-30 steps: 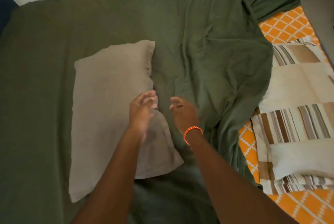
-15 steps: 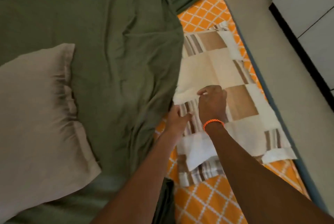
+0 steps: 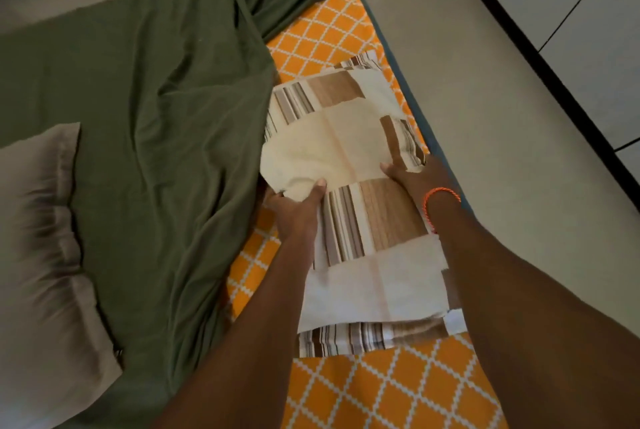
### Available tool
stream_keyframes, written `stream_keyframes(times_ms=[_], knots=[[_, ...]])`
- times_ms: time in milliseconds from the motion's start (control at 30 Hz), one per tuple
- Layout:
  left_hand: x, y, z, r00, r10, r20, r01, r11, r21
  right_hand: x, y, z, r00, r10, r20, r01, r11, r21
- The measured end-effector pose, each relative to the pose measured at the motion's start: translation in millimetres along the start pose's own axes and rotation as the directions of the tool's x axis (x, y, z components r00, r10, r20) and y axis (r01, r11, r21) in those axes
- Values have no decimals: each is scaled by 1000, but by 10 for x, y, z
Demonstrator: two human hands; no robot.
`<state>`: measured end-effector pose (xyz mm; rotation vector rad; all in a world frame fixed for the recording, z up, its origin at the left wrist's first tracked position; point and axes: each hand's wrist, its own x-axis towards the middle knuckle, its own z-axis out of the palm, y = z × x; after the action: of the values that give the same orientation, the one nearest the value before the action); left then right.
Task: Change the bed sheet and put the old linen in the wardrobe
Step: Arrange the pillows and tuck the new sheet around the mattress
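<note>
Here, with no readable writing in view, the left hand [image 3: 294,207] and right hand [image 3: 412,179] each grip a side of the folded striped brown-and-cream linen [image 3: 363,220], thumbs on top, above the orange patterned sheet [image 3: 398,390] beside the rumpled green sheet [image 3: 156,117].

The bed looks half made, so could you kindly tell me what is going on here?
A person is handling the folded brown-striped patchwork cloth lying on the orange lattice sheet. The left hand grips its near left edge, and the right hand holds its right side. A green sheet covers most of the bed, rumpled at its right edge, with a beige pillow on it at left.
</note>
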<state>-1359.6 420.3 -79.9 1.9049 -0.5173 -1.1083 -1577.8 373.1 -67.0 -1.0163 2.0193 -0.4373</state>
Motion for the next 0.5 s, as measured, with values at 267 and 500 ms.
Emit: stream_keyframes(times_ms=[267,500], knots=[[-526,195,718,926,165,341,-157,986,-51,-341,679,-792,856,130,-500,-67,988,142],[-465,653,291,909,281,307,-310,950,47,-787,418,-572,843,155,-516,21,947,320]])
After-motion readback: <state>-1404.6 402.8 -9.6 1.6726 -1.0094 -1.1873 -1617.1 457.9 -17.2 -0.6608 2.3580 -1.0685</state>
